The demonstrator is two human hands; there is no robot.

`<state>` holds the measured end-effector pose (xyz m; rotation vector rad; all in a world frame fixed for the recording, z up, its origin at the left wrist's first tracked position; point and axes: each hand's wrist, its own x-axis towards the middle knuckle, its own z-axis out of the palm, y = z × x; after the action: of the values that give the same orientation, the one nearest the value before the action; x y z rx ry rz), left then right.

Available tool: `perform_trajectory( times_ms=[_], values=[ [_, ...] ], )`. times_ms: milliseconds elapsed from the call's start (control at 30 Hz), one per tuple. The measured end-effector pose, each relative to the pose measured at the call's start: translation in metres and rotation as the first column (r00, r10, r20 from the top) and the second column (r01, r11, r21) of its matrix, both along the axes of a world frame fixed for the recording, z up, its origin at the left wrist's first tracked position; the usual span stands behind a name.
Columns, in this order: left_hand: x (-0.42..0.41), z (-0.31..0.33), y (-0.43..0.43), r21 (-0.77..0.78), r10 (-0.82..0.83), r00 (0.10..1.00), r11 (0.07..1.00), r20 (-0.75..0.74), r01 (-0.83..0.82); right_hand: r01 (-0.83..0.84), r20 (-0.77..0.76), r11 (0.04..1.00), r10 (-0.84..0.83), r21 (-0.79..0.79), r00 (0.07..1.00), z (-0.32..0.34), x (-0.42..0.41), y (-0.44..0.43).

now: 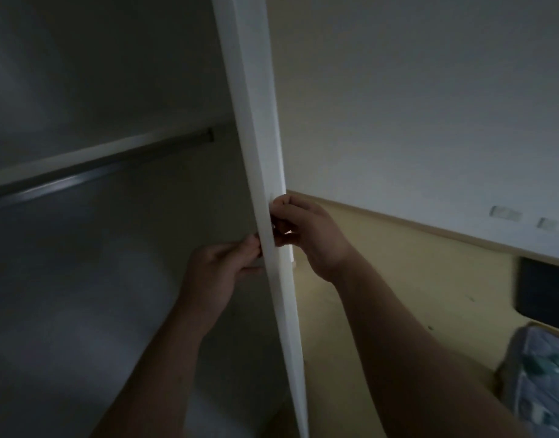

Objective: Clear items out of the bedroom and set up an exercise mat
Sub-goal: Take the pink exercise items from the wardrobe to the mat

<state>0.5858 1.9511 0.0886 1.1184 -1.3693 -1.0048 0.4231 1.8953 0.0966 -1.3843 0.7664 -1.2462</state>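
— Dark closet, with a bare rail (98, 175) left of the door (259, 137). Which step is this?

— I judge I'm working the closet door as part of clearing the room. I can't tell whether I'm opening or shutting it. My left hand (215, 273) is on the door's inner side, its fingers (251, 248) curled onto the edge. My right hand (306, 235) is on the outer side, a little higher, fingers (282, 216) bent and pinching the same edge. Both hold the door and nothing else.

— And the mat?

— No mat shows anywhere. Low and far right of the door lies a pale patterned bundle (540, 384), too blurred to name. Something dark (546, 292) sits far right of the door too.

— How does the door look?

— White and thin, seen edge-on, running from top to bottom of view. I'd guess it's light and swings easily.

— Next move?

— Probably a steady swing, keeping my fingertips clear of the frame. After that I'd look for the mat.
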Motion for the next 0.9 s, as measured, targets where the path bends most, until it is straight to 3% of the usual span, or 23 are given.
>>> perform_trajectory(
  times_ms=[200,500,667,900],
  values=[
    [-0.026,0.004,0.001,-0.032,-0.147,0.986,0.988,0.081,0.150,0.132,-0.010,0.986,-0.131,0.100,0.991,-0.008,-0.024,0.010],
    [-0.065,-0.002,-0.024,-0.049,-0.322,0.914,0.938,0.248,0.343,0.406,-0.019,0.911,-0.405,0.077,0.914,-0.008,-0.069,0.030],
    [-0.099,0.001,-0.044,0.021,-0.446,0.868,0.891,0.220,0.453,0.575,-0.067,0.815,-0.572,0.074,0.818,-0.007,-0.097,0.027],
    [-0.151,0.009,-0.066,0.073,-0.537,0.828,0.843,0.161,0.533,0.677,-0.166,0.735,-0.665,0.029,0.728,-0.009,-0.132,0.016]
  ],
)
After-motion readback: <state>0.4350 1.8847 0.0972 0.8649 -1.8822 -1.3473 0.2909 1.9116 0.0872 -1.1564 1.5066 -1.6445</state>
